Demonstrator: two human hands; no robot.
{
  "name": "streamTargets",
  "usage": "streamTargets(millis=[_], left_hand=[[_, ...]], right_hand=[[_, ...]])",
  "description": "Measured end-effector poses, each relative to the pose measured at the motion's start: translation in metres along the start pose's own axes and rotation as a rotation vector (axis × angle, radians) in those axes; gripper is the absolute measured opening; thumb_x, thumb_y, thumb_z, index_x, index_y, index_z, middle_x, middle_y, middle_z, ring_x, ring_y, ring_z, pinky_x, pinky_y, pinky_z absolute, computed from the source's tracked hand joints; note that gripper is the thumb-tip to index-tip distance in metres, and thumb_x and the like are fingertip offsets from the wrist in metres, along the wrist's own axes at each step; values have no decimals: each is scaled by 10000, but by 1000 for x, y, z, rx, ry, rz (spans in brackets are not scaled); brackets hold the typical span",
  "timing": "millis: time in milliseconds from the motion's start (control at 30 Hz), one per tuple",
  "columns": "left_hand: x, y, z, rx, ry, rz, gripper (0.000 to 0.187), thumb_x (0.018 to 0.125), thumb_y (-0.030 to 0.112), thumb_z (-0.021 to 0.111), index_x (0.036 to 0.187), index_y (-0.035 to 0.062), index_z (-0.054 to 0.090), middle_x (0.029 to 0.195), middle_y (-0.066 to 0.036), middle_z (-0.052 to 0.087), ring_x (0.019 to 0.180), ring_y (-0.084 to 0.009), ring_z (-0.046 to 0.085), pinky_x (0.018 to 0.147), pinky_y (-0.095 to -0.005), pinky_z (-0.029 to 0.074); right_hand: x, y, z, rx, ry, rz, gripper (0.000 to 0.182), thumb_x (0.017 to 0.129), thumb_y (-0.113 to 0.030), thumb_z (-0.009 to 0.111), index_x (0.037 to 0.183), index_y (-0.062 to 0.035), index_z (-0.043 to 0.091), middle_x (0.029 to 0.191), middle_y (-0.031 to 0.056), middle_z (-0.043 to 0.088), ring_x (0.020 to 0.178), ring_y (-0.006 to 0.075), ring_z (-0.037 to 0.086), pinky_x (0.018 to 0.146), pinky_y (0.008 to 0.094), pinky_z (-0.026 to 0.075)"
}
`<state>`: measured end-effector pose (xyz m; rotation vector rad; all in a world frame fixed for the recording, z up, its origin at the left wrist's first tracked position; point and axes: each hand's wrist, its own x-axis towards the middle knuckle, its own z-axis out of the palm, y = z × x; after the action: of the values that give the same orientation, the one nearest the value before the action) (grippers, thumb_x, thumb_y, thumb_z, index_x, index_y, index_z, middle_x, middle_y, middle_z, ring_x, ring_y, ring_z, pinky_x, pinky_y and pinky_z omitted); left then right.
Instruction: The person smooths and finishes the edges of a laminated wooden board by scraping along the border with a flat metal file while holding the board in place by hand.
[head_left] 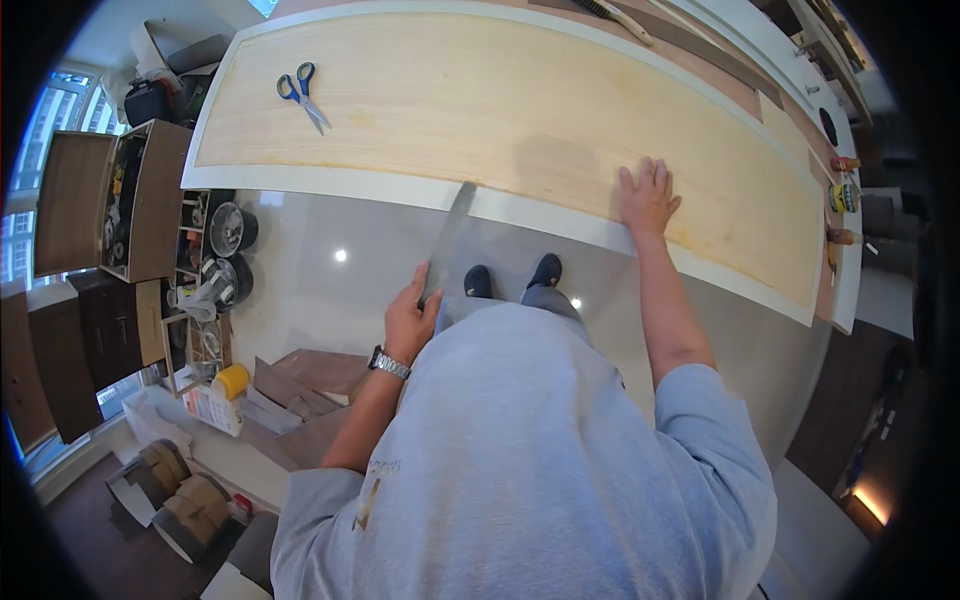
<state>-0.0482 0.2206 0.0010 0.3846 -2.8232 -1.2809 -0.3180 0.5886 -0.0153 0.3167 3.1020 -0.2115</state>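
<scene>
My left hand (408, 318), with a metal watch (390, 363) at the wrist, is closed around the near end of a long, flat metal file (448, 235). The far tip of the file rests against the near edge of a long panel (430, 90), which has a pale wood-coloured face and a white border. My right hand (650, 198) lies flat on the panel near that same edge, fingers spread, holding nothing. Blue-handled scissors (304, 97) lie partly opened on the panel's left part.
A brush (615, 20) lies beyond the panel's far edge. Small bottles and a can (843, 198) stand at the right end. Black buckets (232, 229) and an open tool cabinet (140, 200) are on the left. Brown board offcuts (310, 395) lie on the floor behind my left arm.
</scene>
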Motion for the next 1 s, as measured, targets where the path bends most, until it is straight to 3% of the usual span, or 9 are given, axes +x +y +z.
streamTargets(millis=[233,333,433,700,833,933,1000], left_hand=[[17,6,21,161,-58,163,535,978,220,662,1495,197,528,758,-129,630,647,-311,601,619,-418,509],[39,18,43,188,-69,123,501,985,288,644,1476,276,545,747,-115,607,669,-329,618,596,-442,510],[75,60,57,278,-143,171,499,991,235,641,1480,244,543,748,-132,619,684,-335,629,612,-435,509],[37,5,40,126,-39,103,503,980,278,649,1472,270,546,741,-134,609,626,-350,600,561,-468,491],[67,27,64,153,-4,203,519,980,283,652,1485,273,535,729,-127,603,623,-340,598,567,-455,500],[78,44,64,196,-92,134,499,985,233,654,1474,249,553,760,-131,629,668,-319,621,609,-427,507],[58,26,53,197,-47,146,504,981,270,653,1474,266,547,736,-128,613,632,-336,608,576,-448,503]], right_hand=[[-2,0,2,-13,-16,38,747,1013,-653,374,1602,-195,339,1694,71,223,1568,288,166,1240,618,90],[-3,-2,2,-22,-6,43,740,1015,-650,375,1596,-193,349,1692,65,228,1563,286,177,1239,619,94],[-7,-3,-3,-46,17,17,730,1014,-644,383,1586,-191,366,1687,67,239,1557,291,191,1235,621,108],[-5,-4,-1,-73,11,29,720,1014,-634,391,1586,-199,361,1681,72,249,1551,301,199,1227,627,126],[-2,-7,0,-70,17,40,716,1015,-635,387,1586,-204,359,1681,71,248,1554,296,188,1231,624,114],[-2,-3,-1,-50,6,27,714,1016,-634,384,1586,-204,359,1678,73,253,1554,294,188,1232,622,114],[-2,-8,-6,-55,-6,42,717,1016,-634,382,1588,-202,355,1681,71,246,1555,295,185,1232,623,114]])
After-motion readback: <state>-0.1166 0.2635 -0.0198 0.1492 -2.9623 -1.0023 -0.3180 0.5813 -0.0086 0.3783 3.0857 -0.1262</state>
